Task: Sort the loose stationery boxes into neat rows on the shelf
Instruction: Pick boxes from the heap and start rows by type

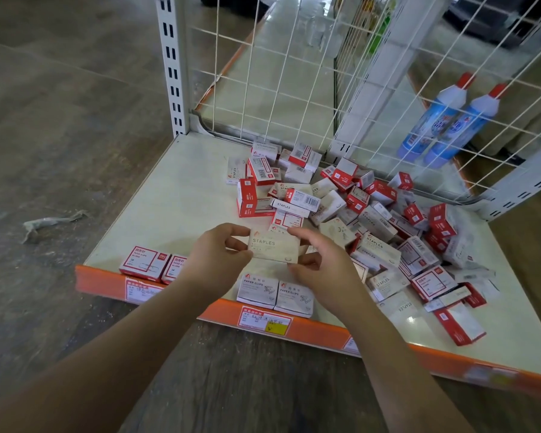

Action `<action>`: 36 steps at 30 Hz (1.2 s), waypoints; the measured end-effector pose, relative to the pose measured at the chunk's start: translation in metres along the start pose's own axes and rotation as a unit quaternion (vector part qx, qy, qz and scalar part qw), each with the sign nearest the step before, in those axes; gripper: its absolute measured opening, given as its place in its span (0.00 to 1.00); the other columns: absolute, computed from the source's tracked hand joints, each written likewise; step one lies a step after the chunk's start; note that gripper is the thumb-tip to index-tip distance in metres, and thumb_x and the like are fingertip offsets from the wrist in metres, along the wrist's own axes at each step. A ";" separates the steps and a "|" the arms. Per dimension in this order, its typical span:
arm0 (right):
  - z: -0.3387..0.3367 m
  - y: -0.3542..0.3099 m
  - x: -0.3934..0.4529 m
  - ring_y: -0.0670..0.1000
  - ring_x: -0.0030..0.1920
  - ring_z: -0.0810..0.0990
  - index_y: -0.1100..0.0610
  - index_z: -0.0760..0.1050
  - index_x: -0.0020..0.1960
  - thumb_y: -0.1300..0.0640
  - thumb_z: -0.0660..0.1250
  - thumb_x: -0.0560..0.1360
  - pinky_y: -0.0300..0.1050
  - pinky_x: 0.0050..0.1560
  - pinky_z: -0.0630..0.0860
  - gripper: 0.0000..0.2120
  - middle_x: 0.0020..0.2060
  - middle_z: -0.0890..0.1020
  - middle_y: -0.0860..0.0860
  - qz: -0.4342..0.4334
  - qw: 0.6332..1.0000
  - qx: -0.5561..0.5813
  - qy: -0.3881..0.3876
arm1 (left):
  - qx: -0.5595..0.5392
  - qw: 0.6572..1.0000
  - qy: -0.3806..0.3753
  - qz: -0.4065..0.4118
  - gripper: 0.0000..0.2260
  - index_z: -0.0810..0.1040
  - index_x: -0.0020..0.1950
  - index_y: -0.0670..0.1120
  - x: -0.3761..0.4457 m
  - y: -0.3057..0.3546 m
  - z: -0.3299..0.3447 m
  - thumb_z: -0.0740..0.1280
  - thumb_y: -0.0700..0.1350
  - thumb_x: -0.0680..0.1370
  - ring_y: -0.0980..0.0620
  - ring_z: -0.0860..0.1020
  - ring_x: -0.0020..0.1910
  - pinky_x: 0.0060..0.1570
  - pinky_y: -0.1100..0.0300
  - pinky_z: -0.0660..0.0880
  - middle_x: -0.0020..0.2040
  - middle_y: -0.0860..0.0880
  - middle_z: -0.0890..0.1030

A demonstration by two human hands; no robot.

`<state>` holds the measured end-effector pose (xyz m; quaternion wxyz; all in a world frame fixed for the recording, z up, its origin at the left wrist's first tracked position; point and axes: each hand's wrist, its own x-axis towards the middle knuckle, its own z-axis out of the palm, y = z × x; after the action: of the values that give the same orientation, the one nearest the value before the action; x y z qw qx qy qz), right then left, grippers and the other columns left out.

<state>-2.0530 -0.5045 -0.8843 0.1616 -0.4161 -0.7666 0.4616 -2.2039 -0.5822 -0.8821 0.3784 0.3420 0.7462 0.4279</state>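
Two hands hold one small cardboard box marked STAPLES (274,246) just above the front part of the shelf (181,195). The left hand (214,256) pinches its left short end between thumb and fingers, and the right hand (316,264) takes the right end in the same way, so the hands are apart with the box between them. The box lies flat, with its printed face up.

By my judgement this box is light for its size but denser than it looks, because staples are metal. The cardboard is stiff enough to keep its shape, and the surface seems matte, so it should not slip. The end flaps could open if somebody presses them hard, so I think it is safer to hold it by the long sides or flat on the wide faces.

Near the orange front edge (322,331) some boxes already stand in a row: two red paper clip boxes (146,264) at the left and two white paper clip boxes (274,292) just below the hands. Many boxes remain in the loose pile (356,220) behind and to the right, lying at all angles, some on top of others. Behind the wire grid (294,73) stand two blue bottles (447,123).
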 end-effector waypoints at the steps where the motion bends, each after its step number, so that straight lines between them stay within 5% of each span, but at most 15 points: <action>1: 0.000 0.001 -0.001 0.42 0.51 0.77 0.48 0.70 0.65 0.66 0.67 0.73 0.34 0.45 0.78 0.24 0.54 0.76 0.42 -0.008 1.000 -0.017 0.002 | 0.003 1.000 0.000 0.001 0.10 0.73 0.57 0.47 0.000 0.000 0.000 0.64 0.39 0.78 0.57 0.76 0.39 0.28 0.71 0.72 0.40 0.55 0.76; 5: 0.000 0.003 -0.002 0.36 0.49 0.74 0.49 0.71 0.65 0.65 0.68 0.73 0.24 0.45 0.72 0.23 0.54 0.75 0.41 -0.035 0.998 -0.055 0.014 | 0.021 1.000 0.003 0.005 0.08 0.72 0.54 0.48 0.000 -0.001 0.000 0.64 0.38 0.77 0.56 0.76 0.41 0.29 0.71 0.72 0.40 0.56 0.75; 13: -0.003 0.003 -0.004 0.40 0.54 0.72 0.50 0.71 0.65 0.67 0.66 0.73 0.29 0.49 0.74 0.22 0.53 0.69 0.36 -0.049 0.996 -0.077 0.016 | 0.024 1.000 -0.016 0.002 0.07 0.71 0.53 0.49 -0.001 -0.001 0.002 0.65 0.40 0.77 0.51 0.77 0.46 0.34 0.66 0.75 0.41 0.55 0.76; 20: -0.006 0.005 -0.009 0.37 0.48 0.73 0.51 0.71 0.65 0.69 0.65 0.73 0.26 0.46 0.72 0.23 0.53 0.71 0.38 -0.035 0.997 -0.072 0.018 | 0.117 0.993 -0.019 0.024 0.11 0.70 0.61 0.48 -0.004 -0.007 0.002 0.62 0.42 0.79 0.52 0.74 0.49 0.34 0.69 0.72 0.51 0.51 0.76; 28: -0.011 0.008 -0.016 0.37 0.46 0.74 0.50 0.71 0.65 0.68 0.64 0.74 0.25 0.41 0.72 0.23 0.54 0.70 0.41 0.019 0.997 -0.079 -0.002 | 0.263 0.962 -0.017 0.067 0.15 0.70 0.66 0.49 -0.007 -0.012 -0.002 0.61 0.44 0.79 0.52 0.73 0.59 0.54 0.61 0.72 0.63 0.51 0.74; 36: -0.026 0.013 -0.021 0.36 0.43 0.74 0.50 0.71 0.65 0.68 0.66 0.73 0.25 0.42 0.71 0.23 0.56 0.72 0.43 0.050 0.991 -0.126 0.012 | 0.412 0.903 -0.062 0.104 0.16 0.68 0.68 0.52 0.001 -0.004 -0.007 0.59 0.48 0.80 0.52 0.72 0.61 0.58 0.58 0.72 0.66 0.53 0.71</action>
<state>-2.0176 -0.5031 -0.8787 0.0936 -0.4764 -0.7949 0.3638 -2.2111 -0.5860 -0.8838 0.2030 0.5690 0.7910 0.0969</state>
